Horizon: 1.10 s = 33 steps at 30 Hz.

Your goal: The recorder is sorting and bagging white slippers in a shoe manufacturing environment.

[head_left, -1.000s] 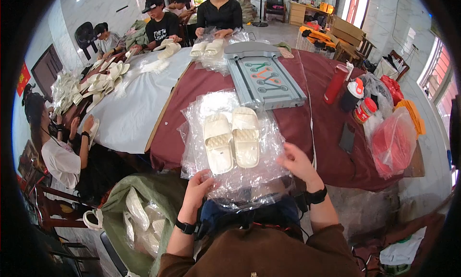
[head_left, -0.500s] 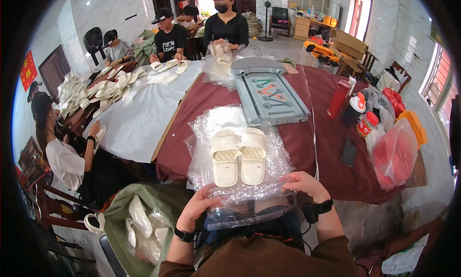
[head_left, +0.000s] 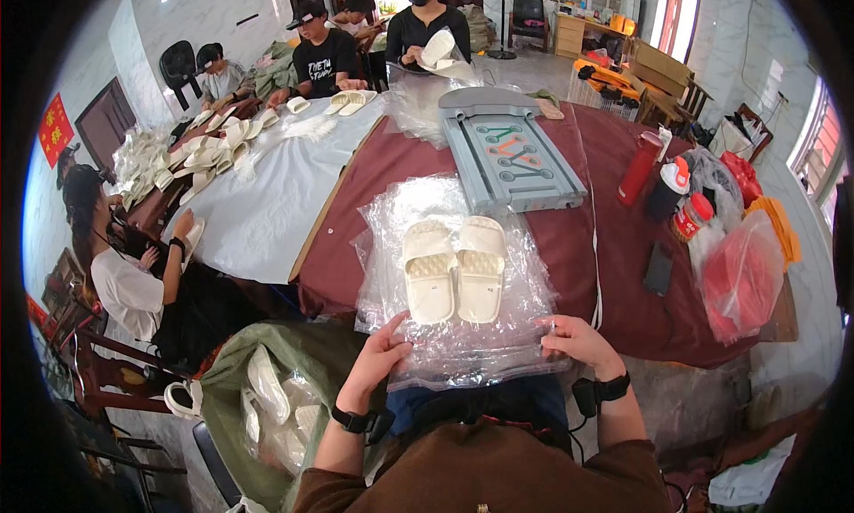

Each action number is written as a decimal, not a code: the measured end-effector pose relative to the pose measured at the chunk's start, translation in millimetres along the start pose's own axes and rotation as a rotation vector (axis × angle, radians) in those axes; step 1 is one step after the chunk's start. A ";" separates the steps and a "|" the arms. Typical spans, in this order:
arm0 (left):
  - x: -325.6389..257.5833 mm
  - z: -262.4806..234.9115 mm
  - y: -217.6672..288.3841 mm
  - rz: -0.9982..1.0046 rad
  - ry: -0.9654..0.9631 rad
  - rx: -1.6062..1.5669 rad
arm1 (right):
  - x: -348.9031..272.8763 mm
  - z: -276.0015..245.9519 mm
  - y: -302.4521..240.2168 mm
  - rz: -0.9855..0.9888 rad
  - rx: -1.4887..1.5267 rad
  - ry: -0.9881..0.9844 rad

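At the near edge of the maroon cloth (head_left: 645,331), two cream slippers (head_left: 436,286) lay side by side on clear plastic film (head_left: 480,355), straps on the far half, heels toward the person. Set mid-sheet, their weight probably helped keep the film flat. The left hand (head_left: 377,360) grasped the film's left margin between thumb and fingers, and the right hand (head_left: 583,346) grasped the right margin in much the same way. They were well apart, presumably so the near strip lay spread between them instead of bunching; neither hand touched the slippers.

Just beyond the film sat a grey board (head_left: 516,153) patterned with green and orange bars, apparently placed clear of the hands. Beside the left forearm, below the tabletop, a green sack (head_left: 227,371) gaped open with more pale slippers (head_left: 267,384) inside, well placed for reaching.

Glare broke up the film's layers, so whether the pair lay inside a bag or merely on top could not fairly be told. Fingertips under the plastic were hidden too. The brown sleeve (head_left: 331,493) and the lower edge of the view cut off the sack's base, and across the table, the top of a co-worker (head_left: 431,32) in black was cropped away.
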State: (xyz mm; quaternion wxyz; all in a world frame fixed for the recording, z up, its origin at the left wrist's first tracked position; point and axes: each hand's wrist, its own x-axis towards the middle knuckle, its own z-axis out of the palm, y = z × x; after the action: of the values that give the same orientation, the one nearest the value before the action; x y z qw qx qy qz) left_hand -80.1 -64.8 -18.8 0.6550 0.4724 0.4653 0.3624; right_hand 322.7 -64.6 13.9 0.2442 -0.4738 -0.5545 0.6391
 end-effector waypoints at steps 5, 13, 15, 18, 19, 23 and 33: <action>2.3 6.1 1.3 0.073 0.094 -0.086 | 8.6 -6.9 2.5 -0.114 0.052 0.188; -1.1 -21.1 -11.3 0.003 0.023 0.183 | 35.4 -8.0 26.2 -0.122 -0.074 0.162; -4.8 -18.1 -2.8 0.031 0.087 0.256 | 28.6 -6.4 10.9 -0.082 -0.026 0.220; -5.9 -15.3 14.7 -0.083 0.083 0.178 | 37.0 -16.6 7.6 -0.109 0.022 0.208; -8.0 -10.9 19.4 -0.095 0.074 0.134 | 38.3 -17.1 8.6 -0.103 0.025 0.210; -1.0 -7.8 7.0 0.015 0.064 0.032 | 47.3 -17.4 5.3 -0.086 -0.031 0.103; 7.0 -13.3 73.2 0.027 0.175 0.123 | 48.4 -18.8 -53.2 -0.217 0.116 0.291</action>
State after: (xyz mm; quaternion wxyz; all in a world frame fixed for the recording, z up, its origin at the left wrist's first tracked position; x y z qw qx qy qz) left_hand -93.1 -33.3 47.7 0.5767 0.4846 0.5357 0.3815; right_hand 306.9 -1.0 49.0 0.4163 -0.4838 -0.5235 0.5645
